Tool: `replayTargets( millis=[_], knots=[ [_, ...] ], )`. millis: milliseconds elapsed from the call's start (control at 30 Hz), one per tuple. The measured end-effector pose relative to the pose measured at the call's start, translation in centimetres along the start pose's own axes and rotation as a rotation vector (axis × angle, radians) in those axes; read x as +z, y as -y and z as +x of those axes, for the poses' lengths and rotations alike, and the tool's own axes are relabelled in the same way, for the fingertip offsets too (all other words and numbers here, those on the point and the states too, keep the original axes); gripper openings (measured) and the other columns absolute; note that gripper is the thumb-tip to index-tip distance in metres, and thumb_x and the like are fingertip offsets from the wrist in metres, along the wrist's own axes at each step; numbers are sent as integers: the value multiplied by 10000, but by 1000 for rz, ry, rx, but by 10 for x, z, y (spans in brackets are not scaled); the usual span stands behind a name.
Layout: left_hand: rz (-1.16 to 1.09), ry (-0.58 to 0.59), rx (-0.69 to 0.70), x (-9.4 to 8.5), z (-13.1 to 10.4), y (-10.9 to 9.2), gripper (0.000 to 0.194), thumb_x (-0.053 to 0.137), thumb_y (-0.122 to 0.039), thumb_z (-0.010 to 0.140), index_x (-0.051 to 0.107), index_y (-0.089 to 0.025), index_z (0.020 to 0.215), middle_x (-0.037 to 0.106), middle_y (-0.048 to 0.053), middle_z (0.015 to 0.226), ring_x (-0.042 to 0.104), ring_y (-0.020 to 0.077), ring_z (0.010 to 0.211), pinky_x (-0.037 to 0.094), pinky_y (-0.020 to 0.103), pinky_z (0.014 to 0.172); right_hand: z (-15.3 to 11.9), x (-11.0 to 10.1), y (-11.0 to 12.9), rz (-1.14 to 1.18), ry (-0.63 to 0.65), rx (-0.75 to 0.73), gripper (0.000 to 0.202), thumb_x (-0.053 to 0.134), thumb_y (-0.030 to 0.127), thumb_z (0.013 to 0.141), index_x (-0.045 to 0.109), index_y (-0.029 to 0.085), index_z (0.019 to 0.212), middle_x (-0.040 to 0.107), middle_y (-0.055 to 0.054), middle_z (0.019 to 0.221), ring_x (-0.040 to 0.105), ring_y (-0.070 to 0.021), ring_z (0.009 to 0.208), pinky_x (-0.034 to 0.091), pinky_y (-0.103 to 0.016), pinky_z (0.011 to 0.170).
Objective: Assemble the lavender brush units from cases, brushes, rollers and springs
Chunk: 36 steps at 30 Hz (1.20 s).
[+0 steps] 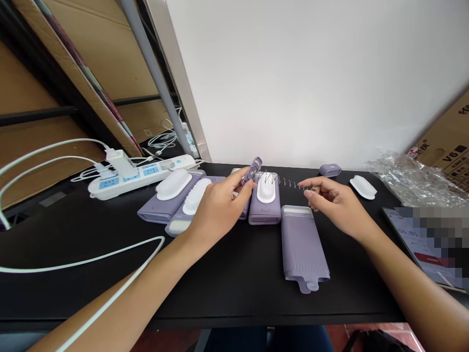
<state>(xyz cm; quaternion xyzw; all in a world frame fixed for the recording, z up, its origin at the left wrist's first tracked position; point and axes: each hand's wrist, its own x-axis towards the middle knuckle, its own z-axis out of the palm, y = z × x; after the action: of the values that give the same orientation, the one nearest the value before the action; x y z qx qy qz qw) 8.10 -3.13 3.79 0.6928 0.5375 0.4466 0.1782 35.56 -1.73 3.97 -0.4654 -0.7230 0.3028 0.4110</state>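
Closed around a small purple oval plastic piece [252,169], my left hand [219,201] holds it tilted above the table. A thin metal coil spring [285,182] stretches sideways from that piece to my right hand [331,199], whose thumb and fingers pinch its far end. Below the spring, a flat purple sleeve-like case [305,244] lies with its tabbed end towards me. Behind it stands a purple box-shaped body [264,213] with a white oval brush-like piece [266,187] on top. Beside my left hand lie more purple bodies [154,210], partly hidden, topped with white pieces [175,185].
A white power strip [146,173] with plugs is at the left, its white cable [110,266] crossing over my left forearm. At the right are a purple cap [330,170], a loose white oval piece [363,187], crumpled clear plastic [410,181], a phone [414,239] and a carton [449,146].
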Motion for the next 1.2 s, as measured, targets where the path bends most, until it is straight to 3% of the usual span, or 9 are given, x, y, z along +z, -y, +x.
replayTargets(
  millis=[167,333,500,600,733,867,1033,1200],
  knots=[
    [91,56,33,4,-5,-7,406,549,-410,1029,746,-217,1327,828,31,938,706,185,725,453,292,657,-3,5,-2,-95,-25,-94,284,712,463,974,760,255,1161,568,16,763,522,-159,663,446,-309,625],
    [168,100,80,6,-10,-15,418,511,-382,1019,757,-209,1309,777,-2,773,583,151,581,417,287,618,-7,11,2,-419,4,-273,225,635,391,1032,762,252,1155,719,-46,884,617,-184,710,472,-326,669],
    [185,130,98,8,-11,-16,405,503,-379,1014,767,-228,1282,800,4,824,577,144,568,409,279,603,-10,18,9,-617,20,-321,429,588,389,1053,613,284,1468,756,-39,869,687,-215,715,474,-325,650],
    [191,196,118,11,-12,-17,419,493,-360,1018,756,-253,1326,783,-8,792,609,155,599,410,272,602,-12,23,14,-664,84,-334,494,556,430,1072,542,305,1550,766,-40,903,724,-237,763,444,-312,611],
    [192,108,128,12,-13,-17,426,508,-394,1033,750,-257,1356,745,-25,743,545,136,548,414,260,596,-15,28,19,-645,67,-342,424,484,422,1099,603,262,1473,740,-80,1036,710,-229,796,456,-319,618],
    [187,-37,147,9,-14,-18,424,530,-424,1036,765,-225,1327,764,-8,792,547,130,566,443,252,613,-17,27,21,-560,-7,-347,369,502,459,1099,690,237,1325,711,-73,966,678,-208,791,458,-309,634],
    [258,-52,258,12,-19,-18,416,517,-410,1049,774,-256,1337,764,-2,770,603,156,615,487,270,656,-18,28,20,-478,47,-347,261,613,440,1060,724,257,1209,691,-40,920,638,-169,709,451,-300,636],
    [261,-58,371,15,-19,-13,415,513,-360,1071,767,-193,1354,798,27,822,645,163,648,533,281,715,-19,29,22,-414,52,-328,217,585,398,1069,723,250,1147,668,-31,897,589,-151,678,450,-293,634]
  ],
)
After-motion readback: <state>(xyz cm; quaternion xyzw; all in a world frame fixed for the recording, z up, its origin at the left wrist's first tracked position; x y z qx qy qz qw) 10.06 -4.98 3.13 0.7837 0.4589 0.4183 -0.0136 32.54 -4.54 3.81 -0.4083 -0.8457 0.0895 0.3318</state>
